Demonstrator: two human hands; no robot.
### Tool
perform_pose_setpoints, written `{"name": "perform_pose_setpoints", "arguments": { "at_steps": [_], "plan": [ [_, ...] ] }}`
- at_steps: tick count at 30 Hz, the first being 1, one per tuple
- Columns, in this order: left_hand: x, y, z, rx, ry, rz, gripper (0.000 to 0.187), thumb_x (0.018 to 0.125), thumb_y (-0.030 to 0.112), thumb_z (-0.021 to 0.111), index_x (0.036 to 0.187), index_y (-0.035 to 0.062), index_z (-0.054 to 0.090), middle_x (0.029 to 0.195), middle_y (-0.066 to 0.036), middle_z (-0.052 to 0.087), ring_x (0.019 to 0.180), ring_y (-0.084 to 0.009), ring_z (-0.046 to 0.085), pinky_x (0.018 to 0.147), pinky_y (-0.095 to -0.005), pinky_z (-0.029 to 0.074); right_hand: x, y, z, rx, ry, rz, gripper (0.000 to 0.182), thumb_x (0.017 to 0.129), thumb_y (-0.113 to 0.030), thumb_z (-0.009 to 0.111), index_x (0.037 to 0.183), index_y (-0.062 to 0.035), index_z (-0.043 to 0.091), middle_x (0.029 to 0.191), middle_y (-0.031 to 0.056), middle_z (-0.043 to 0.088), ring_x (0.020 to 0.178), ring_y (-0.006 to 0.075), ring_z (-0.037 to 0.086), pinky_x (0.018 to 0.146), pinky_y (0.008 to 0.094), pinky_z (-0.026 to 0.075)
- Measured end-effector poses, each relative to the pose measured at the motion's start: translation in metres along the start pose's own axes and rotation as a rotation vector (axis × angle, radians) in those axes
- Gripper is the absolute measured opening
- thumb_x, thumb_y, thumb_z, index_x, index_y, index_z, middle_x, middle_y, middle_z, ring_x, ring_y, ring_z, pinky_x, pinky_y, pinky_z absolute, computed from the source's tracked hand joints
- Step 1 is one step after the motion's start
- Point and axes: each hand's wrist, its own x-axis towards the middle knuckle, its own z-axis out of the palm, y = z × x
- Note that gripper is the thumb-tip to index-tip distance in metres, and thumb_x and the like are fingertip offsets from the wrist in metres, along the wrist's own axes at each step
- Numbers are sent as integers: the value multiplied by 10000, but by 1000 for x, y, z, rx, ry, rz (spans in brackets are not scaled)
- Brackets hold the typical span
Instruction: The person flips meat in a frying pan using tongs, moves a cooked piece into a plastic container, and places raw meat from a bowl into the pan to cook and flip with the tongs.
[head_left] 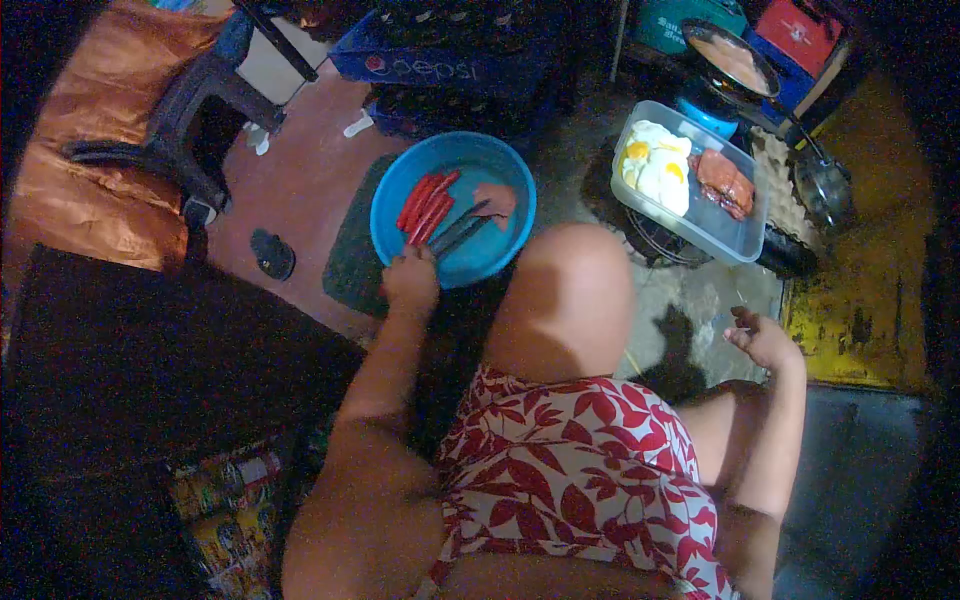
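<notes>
My left hand is at the near rim of a blue basin, with its fingers closed round the end of dark tongs. The tongs' arms point up and right across the basin towards pale pink meat. Beside the tongs, close to my fingers, lie several red sausages. My right hand is in the air to the right of my knee, palm up, fingers loosely apart, holding nothing. Ahead of it a clear plastic container holds fried eggs and reddish meat.
Beyond the container, a frying pan with food sits above a blue object. Dark Pepsi crates stand behind the basin. A dark chair, a slipper and a lidded pot or pan are also around.
</notes>
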Motion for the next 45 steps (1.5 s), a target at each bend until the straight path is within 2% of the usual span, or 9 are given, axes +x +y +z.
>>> {"name": "perform_pose_setpoints", "arguments": {
  "at_steps": [8,15,17,23,26,31,33,36,45],
  "plan": [
    [25,-17,38,-126,-6,-144,235,925,195,462,1013,80,647,965,-158,678,804,-368,687,710,-523,543,5,10,2,74,-5,-17,634,884,-317,704,1395,-17,478,1298,204,608,1157,313,621,980,389,479],
    [19,-42,-21,-209,-43,-239,222,930,207,479,1013,99,655,980,-169,670,875,-386,671,731,-527,534,-16,-12,-6,92,-8,49,668,863,-369,708,1387,-15,491,1291,215,608,1159,325,619,993,387,472],
    [20,-51,-28,-213,-74,-260,205,918,204,506,1005,96,658,976,-173,667,881,-392,667,734,-525,529,-10,2,0,-43,72,-130,652,874,-348,699,1379,9,494,1276,239,609,1150,332,619,971,388,484],
    [14,-58,-45,-176,53,-154,210,916,202,524,1000,86,677,962,-178,664,900,-394,664,744,-517,526,-31,-27,-16,-63,27,-102,675,871,-422,684,1382,-23,495,1319,233,578,1166,368,600,985,395,479],
    [25,-56,-46,-362,-7,-216,212,919,196,518,999,82,678,973,-170,662,902,-390,662,745,-517,529,-22,-14,-9,-69,43,-161,686,872,-429,685,1392,-30,484,1319,227,580,1176,366,594,987,394,477],
    [20,-35,-57,-135,-46,-201,201,930,190,491,987,90,656,982,-159,655,884,-375,668,724,-517,537,-27,-14,-11,-77,12,-216,720,860,-488,661,1387,-26,494,1352,213,557,1228,375,552,1044,422,433],
    [23,-46,-27,-18,72,-185,203,932,197,486,995,87,645,964,-156,652,883,-374,668,721,-515,537,-23,-7,-7,-42,81,-204,686,872,-390,701,1409,-31,471,1335,211,578,1171,338,604,974,390,485],
    [37,-49,-26,-174,-42,-231,184,906,203,531,961,94,669,985,-170,672,912,-379,668,756,-509,539,-27,-14,-8,95,3,-100,683,870,-363,712,1402,-9,471,1319,218,588,1155,340,611,963,400,489],
    [13,-67,-49,-410,-256,-223,219,827,203,620,973,67,712,1003,-210,693,958,-388,665,838,-483,529,-9,5,3,97,-4,-141,664,900,-285,705,1419,21,426,1326,249,564,1156,312,607,948,373,495]
  ]
}}
